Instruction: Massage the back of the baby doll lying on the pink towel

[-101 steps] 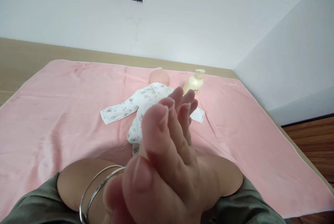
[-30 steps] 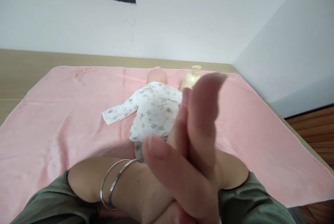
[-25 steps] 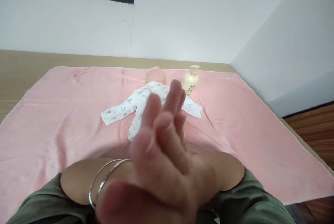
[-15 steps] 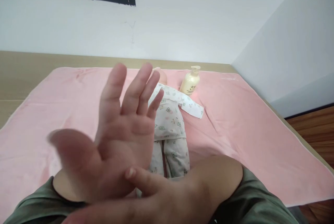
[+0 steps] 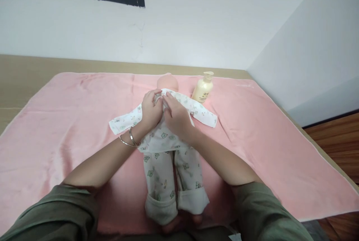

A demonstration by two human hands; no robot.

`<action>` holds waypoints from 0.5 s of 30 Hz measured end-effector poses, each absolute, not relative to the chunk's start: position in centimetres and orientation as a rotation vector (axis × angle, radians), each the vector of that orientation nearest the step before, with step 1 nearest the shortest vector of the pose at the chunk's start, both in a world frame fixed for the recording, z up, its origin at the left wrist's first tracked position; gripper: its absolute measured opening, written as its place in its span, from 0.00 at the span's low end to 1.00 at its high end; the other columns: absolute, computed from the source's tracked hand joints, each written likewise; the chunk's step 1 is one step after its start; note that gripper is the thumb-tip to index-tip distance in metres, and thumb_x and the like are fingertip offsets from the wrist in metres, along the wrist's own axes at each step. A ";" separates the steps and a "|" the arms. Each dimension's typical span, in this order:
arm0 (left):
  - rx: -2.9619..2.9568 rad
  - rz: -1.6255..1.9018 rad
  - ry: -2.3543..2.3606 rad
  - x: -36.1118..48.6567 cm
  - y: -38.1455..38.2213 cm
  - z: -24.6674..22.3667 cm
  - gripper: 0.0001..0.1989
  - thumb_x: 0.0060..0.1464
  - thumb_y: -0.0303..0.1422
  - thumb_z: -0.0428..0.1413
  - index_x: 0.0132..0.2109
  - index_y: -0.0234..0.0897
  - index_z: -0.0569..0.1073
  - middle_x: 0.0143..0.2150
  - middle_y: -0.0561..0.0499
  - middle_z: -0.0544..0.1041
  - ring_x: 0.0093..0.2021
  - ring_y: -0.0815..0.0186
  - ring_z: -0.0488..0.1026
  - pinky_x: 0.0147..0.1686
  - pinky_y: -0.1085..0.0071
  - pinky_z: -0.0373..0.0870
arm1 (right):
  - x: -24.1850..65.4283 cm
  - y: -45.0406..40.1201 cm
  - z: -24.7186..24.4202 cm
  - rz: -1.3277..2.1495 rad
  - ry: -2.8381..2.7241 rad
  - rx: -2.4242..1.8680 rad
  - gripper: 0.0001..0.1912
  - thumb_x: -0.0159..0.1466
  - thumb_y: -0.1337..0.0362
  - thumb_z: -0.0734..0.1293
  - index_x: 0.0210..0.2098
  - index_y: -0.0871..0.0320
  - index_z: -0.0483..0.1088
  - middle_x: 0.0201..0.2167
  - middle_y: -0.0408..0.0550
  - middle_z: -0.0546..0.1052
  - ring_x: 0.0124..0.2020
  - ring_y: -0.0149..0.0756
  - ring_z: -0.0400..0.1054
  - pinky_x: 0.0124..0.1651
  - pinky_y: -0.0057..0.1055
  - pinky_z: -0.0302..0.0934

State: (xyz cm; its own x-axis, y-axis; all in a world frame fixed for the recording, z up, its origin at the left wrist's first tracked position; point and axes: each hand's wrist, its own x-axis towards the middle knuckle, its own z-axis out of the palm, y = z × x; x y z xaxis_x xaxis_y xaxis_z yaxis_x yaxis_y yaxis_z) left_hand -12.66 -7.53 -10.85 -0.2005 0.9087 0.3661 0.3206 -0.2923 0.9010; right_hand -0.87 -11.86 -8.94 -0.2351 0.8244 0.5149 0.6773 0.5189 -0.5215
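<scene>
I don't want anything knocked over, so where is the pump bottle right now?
In the head view, the pump bottle is on the pink blanket, right of the doll's head and just beyond the sleeve on that side.

Two hands: one left hand [image 5: 152, 109], one right hand [image 5: 177, 116]. One doll [image 5: 167, 82], wearing one shirt [image 5: 162, 140] and, at six o'clock, two trouser legs [image 5: 160, 173]. From the hands, two bangles [image 5: 131, 136] at eight o'clock, one bottle [image 5: 202, 90] at two. One blanket [image 5: 92, 121].
</scene>
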 end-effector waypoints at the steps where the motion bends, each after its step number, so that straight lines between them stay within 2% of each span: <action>1: 1.615 1.500 1.471 -12.9 -7.1 -11.4 0.15 0.53 0.27 0.53 0.47 0.37 0.76 0.51 0.44 0.79 0.56 0.56 0.74 0.61 0.55 0.70 | -0.9 -10.8 -9.9 0.253 -2.043 -1.243 0.27 0.67 0.73 0.53 0.62 0.68 0.68 0.66 0.62 0.70 0.71 0.46 0.60 0.74 0.53 0.55; 4: 1.755 1.446 1.526 -13.1 -6.5 -12.6 0.16 0.52 0.28 0.50 0.46 0.36 0.75 0.49 0.43 0.80 0.54 0.55 0.74 0.60 0.54 0.71 | 0.0 -8.5 -11.4 0.299 -2.208 -1.235 0.29 0.66 0.73 0.54 0.64 0.65 0.68 0.67 0.58 0.69 0.73 0.44 0.55 0.77 0.55 0.45; 8: 1.848 1.413 1.608 -12.9 -6.4 -13.3 0.20 0.54 0.31 0.48 0.51 0.32 0.75 0.52 0.38 0.79 0.55 0.52 0.73 0.61 0.51 0.68 | 2.5 -6.2 -10.4 0.378 -2.335 -1.294 0.27 0.71 0.62 0.58 0.67 0.58 0.65 0.73 0.52 0.59 0.77 0.49 0.45 0.76 0.58 0.40; 10: 1.874 1.356 1.631 -12.8 -6.4 -13.4 0.23 0.56 0.33 0.47 0.55 0.30 0.74 0.56 0.36 0.78 0.58 0.50 0.72 0.63 0.49 0.67 | 2.9 -6.4 -9.6 0.369 -2.318 -1.466 0.31 0.72 0.56 0.57 0.71 0.62 0.58 0.75 0.56 0.55 0.77 0.51 0.44 0.76 0.57 0.41; 12: 1.907 1.290 1.632 -12.7 -6.4 -13.4 0.25 0.57 0.35 0.46 0.56 0.29 0.74 0.59 0.35 0.76 0.60 0.49 0.71 0.65 0.48 0.65 | 2.3 -8.1 -9.1 0.275 -2.232 -1.712 0.35 0.73 0.55 0.56 0.73 0.71 0.51 0.74 0.65 0.54 0.76 0.54 0.46 0.76 0.57 0.42; 14: 1.923 1.262 1.627 -12.8 -6.3 -13.5 0.24 0.58 0.35 0.46 0.56 0.30 0.74 0.60 0.36 0.76 0.61 0.49 0.71 0.67 0.48 0.63 | 1.0 -10.7 -8.9 0.101 -2.155 -1.887 0.36 0.74 0.56 0.54 0.72 0.77 0.50 0.73 0.73 0.55 0.75 0.59 0.49 0.76 0.59 0.38; 15: 1.923 1.262 1.622 -12.8 -6.2 -13.6 0.24 0.58 0.36 0.45 0.56 0.32 0.75 0.60 0.38 0.76 0.62 0.50 0.71 0.67 0.49 0.63 | 0.4 -12.0 -8.9 0.014 -2.206 -1.852 0.34 0.74 0.58 0.53 0.72 0.78 0.50 0.72 0.73 0.55 0.75 0.59 0.49 0.76 0.60 0.35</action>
